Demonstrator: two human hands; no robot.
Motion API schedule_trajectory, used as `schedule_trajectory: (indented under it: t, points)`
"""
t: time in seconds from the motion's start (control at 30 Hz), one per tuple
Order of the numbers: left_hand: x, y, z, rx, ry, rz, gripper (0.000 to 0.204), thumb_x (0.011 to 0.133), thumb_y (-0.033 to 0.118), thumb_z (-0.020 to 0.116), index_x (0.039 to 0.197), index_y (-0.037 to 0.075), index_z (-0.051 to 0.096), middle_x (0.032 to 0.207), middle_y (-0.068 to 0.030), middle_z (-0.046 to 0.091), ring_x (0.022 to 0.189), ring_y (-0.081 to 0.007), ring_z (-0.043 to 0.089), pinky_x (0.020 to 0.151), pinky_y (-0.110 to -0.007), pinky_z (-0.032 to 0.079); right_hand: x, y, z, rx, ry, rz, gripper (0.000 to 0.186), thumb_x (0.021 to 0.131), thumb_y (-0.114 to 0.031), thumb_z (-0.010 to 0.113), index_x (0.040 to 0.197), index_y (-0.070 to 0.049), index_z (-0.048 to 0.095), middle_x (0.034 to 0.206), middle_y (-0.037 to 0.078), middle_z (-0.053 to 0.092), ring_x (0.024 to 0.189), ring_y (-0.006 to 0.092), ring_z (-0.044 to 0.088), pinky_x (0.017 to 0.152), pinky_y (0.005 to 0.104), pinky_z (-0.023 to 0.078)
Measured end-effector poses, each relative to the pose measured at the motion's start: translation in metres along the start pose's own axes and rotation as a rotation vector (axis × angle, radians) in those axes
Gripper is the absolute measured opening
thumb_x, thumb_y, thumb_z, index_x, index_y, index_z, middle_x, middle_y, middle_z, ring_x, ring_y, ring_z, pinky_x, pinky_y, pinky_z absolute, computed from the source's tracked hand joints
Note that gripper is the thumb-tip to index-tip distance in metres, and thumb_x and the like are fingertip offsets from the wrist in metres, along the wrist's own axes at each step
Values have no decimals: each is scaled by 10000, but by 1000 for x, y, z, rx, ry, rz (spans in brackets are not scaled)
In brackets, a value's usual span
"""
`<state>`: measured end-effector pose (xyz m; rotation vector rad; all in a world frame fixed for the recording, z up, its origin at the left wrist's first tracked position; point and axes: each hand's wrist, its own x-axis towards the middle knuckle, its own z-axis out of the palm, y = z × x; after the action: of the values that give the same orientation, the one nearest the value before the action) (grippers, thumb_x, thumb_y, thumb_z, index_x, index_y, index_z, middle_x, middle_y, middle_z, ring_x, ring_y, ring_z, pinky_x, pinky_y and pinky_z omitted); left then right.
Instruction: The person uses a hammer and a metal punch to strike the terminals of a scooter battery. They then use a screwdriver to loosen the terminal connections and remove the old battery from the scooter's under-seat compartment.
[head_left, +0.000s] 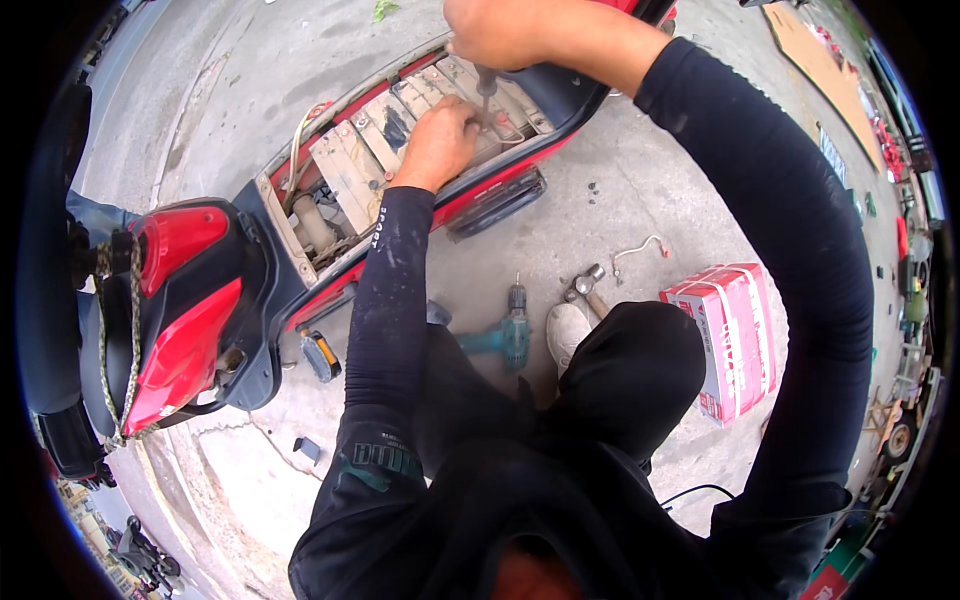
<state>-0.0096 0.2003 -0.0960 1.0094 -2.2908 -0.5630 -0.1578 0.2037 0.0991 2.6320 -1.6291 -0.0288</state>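
My right hand (pixel 492 32) is closed around the top of a screwdriver (pixel 486 82), which points down into the open floor compartment (pixel 292 228) of a red and black scooter (pixel 195 300). Close beside its shaft is my left hand (pixel 440 145), fingers curled down at the compartment's far end; what they pinch is hidden. Under both hands lie several dusty, pale batteries (pixel 345 170) packed side by side. A red and white wire (pixel 508 128) shows just right of my left fingers. More loose cables (pixel 298 150) run along the compartment's left edge.
On the concrete by my feet lie a teal cordless drill (pixel 515 335), a hammer (pixel 585 285) and a short wire (pixel 640 248). A strapped red and white box (pixel 735 340) stands at right. A black and orange object (pixel 321 355) lies near the scooter. Cardboard (pixel 825 75) is far right.
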Motion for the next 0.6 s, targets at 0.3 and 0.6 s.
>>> schedule_trajectory:
  t: [0.3, 0.6]
  points:
    - [1, 2, -14, -143, -116, -66, 261, 909, 158, 682, 1108, -10, 679, 1086, -181, 651, 1000, -377, 644, 901, -433, 513, 17, -5, -7, 92, -46, -113, 218, 772, -80, 739, 970, -4, 786, 994, 229, 757, 997, 364, 738, 858, 442, 580]
    - [16, 53, -47, -1153, -13, -43, 509, 1018, 204, 645, 1459, -16, 517, 1377, -127, 633, 1234, -213, 607, 1094, -373, 448, 8, 2, -35, -1, -364, -27, 262, 807, -196, 740, 965, 6, 792, 982, 212, 765, 922, 354, 739, 797, 446, 579]
